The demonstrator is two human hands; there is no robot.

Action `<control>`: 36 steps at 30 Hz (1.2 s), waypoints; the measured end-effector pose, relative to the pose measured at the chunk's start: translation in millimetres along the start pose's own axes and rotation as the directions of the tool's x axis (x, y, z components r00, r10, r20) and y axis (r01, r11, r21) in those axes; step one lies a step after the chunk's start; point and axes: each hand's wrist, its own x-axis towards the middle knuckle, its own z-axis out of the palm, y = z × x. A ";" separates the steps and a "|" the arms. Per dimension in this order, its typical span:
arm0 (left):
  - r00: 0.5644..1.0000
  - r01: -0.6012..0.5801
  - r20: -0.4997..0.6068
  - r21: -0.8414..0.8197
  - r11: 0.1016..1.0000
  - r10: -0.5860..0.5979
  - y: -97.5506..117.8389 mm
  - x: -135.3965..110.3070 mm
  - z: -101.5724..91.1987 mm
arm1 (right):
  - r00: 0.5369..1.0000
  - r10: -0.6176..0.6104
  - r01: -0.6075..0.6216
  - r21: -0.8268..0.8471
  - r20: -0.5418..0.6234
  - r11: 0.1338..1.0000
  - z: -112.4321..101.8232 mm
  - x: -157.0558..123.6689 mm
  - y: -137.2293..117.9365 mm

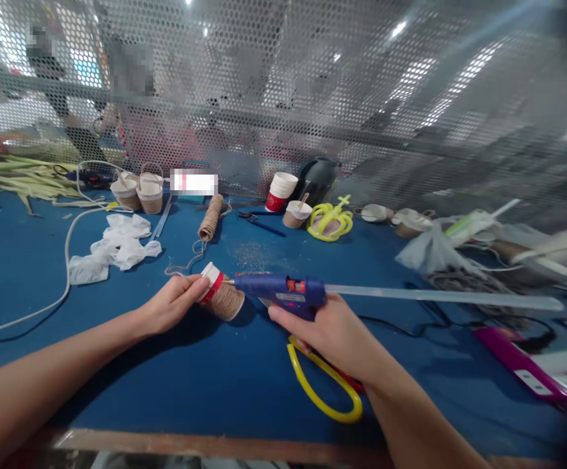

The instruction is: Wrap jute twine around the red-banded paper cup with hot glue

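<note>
My left hand (173, 303) is closed on a paper cup (222, 296) that lies on its side, wrapped in brown twine, with a red band and white rim at my fingers. My right hand (330, 332) grips a blue hot glue gun (283, 292); its nozzle touches the cup near the red band. A long clear glue stick (440, 297) sticks out of the gun's back to the right. Both hands rest over the blue table (29, 260).
A twine spool (210, 218), twine-covered cups (141, 189), a red-and-white cup (280, 191), a yellow crown shape (331, 221), white scraps (117, 244), a white cable (66, 260), yellow-handled scissors (325, 384) and a pink box (528, 365) lie around. A perforated screen (313, 85) stands behind.
</note>
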 end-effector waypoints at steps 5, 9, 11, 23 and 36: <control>1.000 -0.006 0.023 -0.046 0.999 0.007 2.4 -0.2 -0.1 | 0.989 -0.145 0.144 -0.197 0.006 0.970 5.0 0.9 2.0; 1.000 0.001 0.020 -0.044 0.999 -0.001 3.3 0.4 0.1 | 0.987 -0.161 0.159 -0.214 0.005 0.964 5.2 1.6 2.3; 1.000 -0.010 0.023 -0.058 0.998 0.011 3.5 0.5 0.2 | 0.986 -0.164 0.162 -0.211 0.007 0.964 5.1 1.5 1.5; 0.999 -0.028 0.024 -0.077 0.997 0.030 3.5 -0.1 0.9 | 0.988 -0.155 0.155 -0.166 0.009 0.974 5.8 2.5 1.4; 1.000 -0.013 0.024 -0.058 0.998 0.014 3.3 -0.5 1.0 | 0.987 -0.158 0.160 -0.161 0.025 0.974 6.1 1.5 1.7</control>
